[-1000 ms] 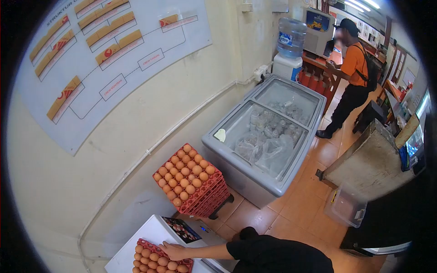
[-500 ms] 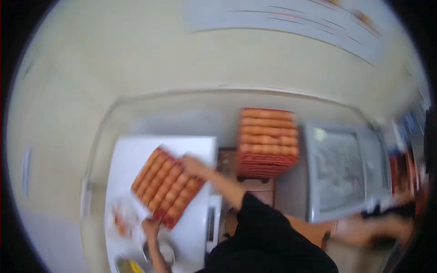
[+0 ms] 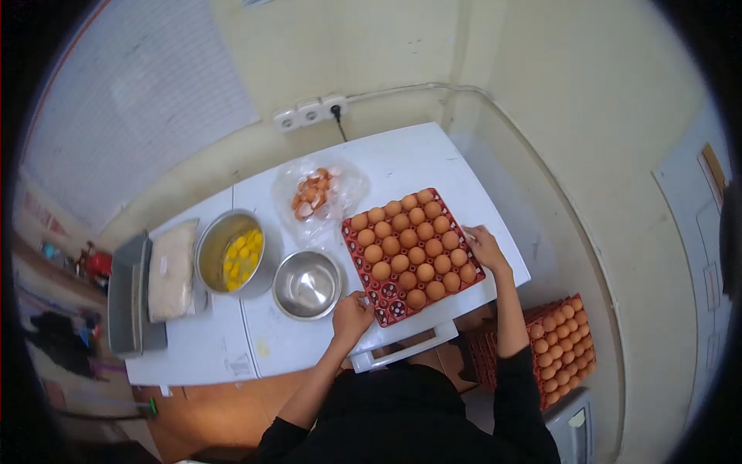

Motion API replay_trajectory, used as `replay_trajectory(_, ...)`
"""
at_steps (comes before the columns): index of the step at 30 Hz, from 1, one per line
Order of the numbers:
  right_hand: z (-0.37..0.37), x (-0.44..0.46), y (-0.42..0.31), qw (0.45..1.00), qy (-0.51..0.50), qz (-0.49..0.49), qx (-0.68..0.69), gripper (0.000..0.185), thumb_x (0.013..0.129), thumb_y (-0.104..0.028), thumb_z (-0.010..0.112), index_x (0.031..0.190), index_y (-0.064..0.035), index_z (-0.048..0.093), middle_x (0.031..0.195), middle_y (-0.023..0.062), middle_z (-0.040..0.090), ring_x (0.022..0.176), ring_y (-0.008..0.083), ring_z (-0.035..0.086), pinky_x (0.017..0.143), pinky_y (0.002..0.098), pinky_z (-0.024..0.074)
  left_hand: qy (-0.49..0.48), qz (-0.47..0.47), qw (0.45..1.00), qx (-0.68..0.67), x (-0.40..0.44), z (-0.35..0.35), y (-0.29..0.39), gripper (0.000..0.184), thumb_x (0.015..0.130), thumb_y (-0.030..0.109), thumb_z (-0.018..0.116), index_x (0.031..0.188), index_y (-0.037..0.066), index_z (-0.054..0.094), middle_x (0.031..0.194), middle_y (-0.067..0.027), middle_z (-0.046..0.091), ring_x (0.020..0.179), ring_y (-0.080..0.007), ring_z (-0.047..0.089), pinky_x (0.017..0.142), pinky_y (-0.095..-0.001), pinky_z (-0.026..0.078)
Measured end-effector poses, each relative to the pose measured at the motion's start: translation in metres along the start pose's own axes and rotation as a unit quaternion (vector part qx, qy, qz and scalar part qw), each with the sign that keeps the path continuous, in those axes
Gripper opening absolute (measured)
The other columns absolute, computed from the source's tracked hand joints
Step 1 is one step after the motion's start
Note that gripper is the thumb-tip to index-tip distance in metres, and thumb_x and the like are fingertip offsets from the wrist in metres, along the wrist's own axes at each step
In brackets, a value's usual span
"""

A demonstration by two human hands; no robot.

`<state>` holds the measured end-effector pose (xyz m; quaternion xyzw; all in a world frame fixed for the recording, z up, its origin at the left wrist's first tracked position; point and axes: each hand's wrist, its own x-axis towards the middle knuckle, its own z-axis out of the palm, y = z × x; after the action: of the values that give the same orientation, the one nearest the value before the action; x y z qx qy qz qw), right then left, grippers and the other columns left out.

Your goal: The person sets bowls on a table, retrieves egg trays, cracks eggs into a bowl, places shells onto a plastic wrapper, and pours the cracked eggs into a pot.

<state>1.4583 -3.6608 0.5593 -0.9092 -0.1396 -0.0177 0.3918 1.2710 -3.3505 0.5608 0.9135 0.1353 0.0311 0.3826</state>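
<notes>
A red egg tray (image 3: 389,291) with many brown eggs (image 3: 416,255) is over the right part of the white table. Several cups at its near left corner hold no egg. My left hand (image 3: 353,319) grips that corner with curled fingers. On the opposite side, my right hand (image 3: 485,247) is closed on the tray's right edge. Left of the tray stands a shiny steel bowl (image 3: 308,284) with nothing visible in it. Beside it, a deep metal pot (image 3: 205,259) contains cracked eggs with yellow yolks (image 3: 243,259). Broken eggshells (image 3: 312,192) lie in a clear plastic bag (image 3: 352,182) behind the bowl.
A filled clear package (image 3: 171,271) and a grey bin (image 3: 127,298) occupy the left end of the white table (image 3: 209,340). Stacked egg trays (image 3: 533,348) stand on the floor at right. A plug and cord (image 3: 337,116) hang from the wall sockets (image 3: 309,114).
My view has swung left, bringing the pot, bowl and table's left end into clear sight. Both hands still hold the egg tray, which now appears right of the bowl.
</notes>
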Motion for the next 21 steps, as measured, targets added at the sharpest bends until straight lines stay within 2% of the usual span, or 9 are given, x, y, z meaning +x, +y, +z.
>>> replay_trajectory(2,-0.015,-0.027,-0.079,0.979,0.083,-0.109,-0.15,0.037,0.076,-0.003,0.052,0.112,-0.007,0.062,0.105,0.014,0.061,0.1,0.0325,0.056,0.085,0.0411,0.0448,0.015,-0.037,0.998,-0.043,-0.006,-0.001,-0.003,0.03,0.075,0.021,0.068,0.096,0.001,0.068,0.065,-0.0132,0.065,0.059,-0.026,0.064,0.059,-0.0375,0.051)
replay_trajectory(5,-0.001,-0.071,-0.128,0.94,-0.09,-0.306,-0.118,0.04,0.072,0.0,0.056,0.111,-0.0101,0.061,0.109,0.0113,0.057,0.096,0.0306,0.055,0.08,0.0438,0.0444,0.011,-0.086,0.986,-0.143,-0.015,-0.007,-0.013,0.031,0.08,0.025,0.069,0.095,-0.002,0.067,0.062,-0.0076,0.062,0.056,-0.017,0.06,0.055,-0.0303,0.048)
replay_trajectory(7,0.016,-0.092,-0.138,0.922,-0.152,-0.332,-0.132,0.041,0.071,0.0,0.057,0.111,-0.0107,0.06,0.109,0.0109,0.056,0.094,0.0296,0.055,0.079,0.0437,0.0442,-0.075,-0.17,0.881,-0.436,-0.029,-0.03,-0.008,0.026,0.086,0.024,0.063,0.091,-0.001,0.067,0.067,-0.0053,0.062,0.06,-0.0158,0.06,0.055,-0.0291,0.048)
replay_trajectory(10,0.041,-0.088,-0.119,0.904,-0.154,-0.353,-0.184,0.037,0.07,-0.004,0.06,0.107,-0.0107,0.06,0.108,0.0102,0.055,0.094,0.0279,0.055,0.077,0.0408,0.0444,-0.091,-0.172,0.798,-0.57,-0.04,-0.041,-0.011,0.024,0.09,0.02,0.056,0.1,-0.001,0.06,0.09,-0.0109,0.062,0.079,-0.0202,0.062,0.069,-0.0301,0.052)
replay_trajectory(13,0.035,-0.079,-0.121,0.903,-0.207,-0.333,-0.174,0.033,0.071,-0.006,0.064,0.104,-0.0083,0.058,0.107,0.0105,0.055,0.095,0.0296,0.056,0.075,0.0371,0.0459,-0.116,-0.151,0.722,-0.665,-0.046,-0.049,-0.016,0.034,0.088,0.019,0.052,0.115,-0.001,0.05,0.107,-0.0165,0.057,0.092,-0.0259,0.062,0.083,-0.0319,0.051)
replay_trajectory(15,0.02,-0.078,-0.138,0.956,-0.14,-0.257,0.001,0.027,0.077,-0.006,0.064,0.102,-0.0061,0.055,0.108,0.0116,0.055,0.094,0.0298,0.057,0.076,0.0362,0.0475,-0.092,-0.152,0.659,-0.73,-0.049,-0.061,-0.01,0.038,0.088,0.02,0.051,0.119,-0.002,0.048,0.109,-0.0169,0.057,0.091,-0.0275,0.062,0.084,-0.0309,0.05)
replay_trajectory(17,0.024,-0.076,-0.154,0.966,-0.123,-0.221,0.059,0.023,0.084,-0.004,0.061,0.106,-0.0044,0.053,0.104,0.0103,0.056,0.091,0.0245,0.06,0.077,0.034,0.0485,-0.086,-0.135,0.67,-0.725,-0.047,-0.063,-0.015,0.039,0.091,0.025,0.048,0.121,0.0,0.047,0.109,-0.017,0.057,0.094,-0.0289,0.062,0.082,-0.03,0.05)
replay_trajectory(19,0.047,-0.076,-0.181,0.902,-0.161,0.005,0.4,0.021,0.09,-0.01,0.057,0.11,-0.0042,0.053,0.102,0.0094,0.056,0.088,0.0171,0.059,0.076,0.0304,0.0482,-0.09,-0.131,0.678,-0.718,-0.04,-0.068,-0.017,0.037,0.094,0.028,0.046,0.122,0.003,0.048,0.11,-0.015,0.058,0.084,-0.0219,0.06,0.073,-0.0265,0.048)
replay_trajectory(21,0.08,-0.073,-0.205,0.884,-0.186,-0.029,0.427,0.024,0.094,-0.015,0.054,0.114,-0.0037,0.052,0.105,0.0088,0.054,0.09,0.0141,0.057,0.075,0.027,0.0478,-0.084,-0.128,0.689,-0.709,-0.029,-0.067,-0.023,0.036,0.096,0.029,0.044,0.122,0.005,0.048,0.109,-0.0132,0.058,0.079,-0.0179,0.057,0.069,-0.0251,0.045)
